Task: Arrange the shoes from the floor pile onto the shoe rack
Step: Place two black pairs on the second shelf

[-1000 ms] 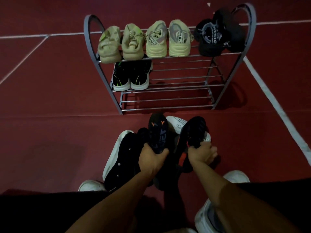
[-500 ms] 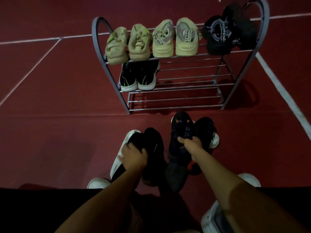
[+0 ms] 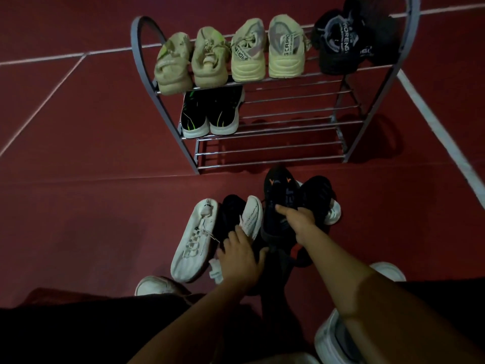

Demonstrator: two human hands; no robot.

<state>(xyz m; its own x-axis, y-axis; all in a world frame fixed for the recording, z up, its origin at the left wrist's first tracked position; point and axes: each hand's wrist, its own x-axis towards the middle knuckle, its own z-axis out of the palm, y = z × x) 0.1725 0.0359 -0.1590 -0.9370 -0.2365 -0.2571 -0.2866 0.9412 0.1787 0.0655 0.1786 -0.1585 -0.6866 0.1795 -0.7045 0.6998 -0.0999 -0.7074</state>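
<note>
The grey metal shoe rack (image 3: 143, 64) stands ahead. Its top shelf holds two beige pairs (image 3: 231, 59) and a black pair (image 3: 341, 48). One black pair with green streaks (image 3: 210, 116) sits at the left of the middle shelf. The floor pile lies just before the rack. My right hand (image 3: 299, 220) grips a black shoe with orange marks (image 3: 279, 191), beside another black shoe with a white sole (image 3: 319, 198). My left hand (image 3: 240, 256) closes down on a black shoe with a white sole (image 3: 236, 211). A white laced shoe (image 3: 194, 240) lies to its left.
The rack's bottom shelf (image 3: 270, 153) and the right part of the middle shelf hold nothing. The floor is dark red with white lines (image 3: 441, 132). My own white shoes (image 3: 154, 285) and dark-clad knees fill the near edge.
My left hand went from the orange-marked shoe to the black shoe on the left, and my right hand took the orange-marked shoe. The white shoe has rolled over, laces up.
</note>
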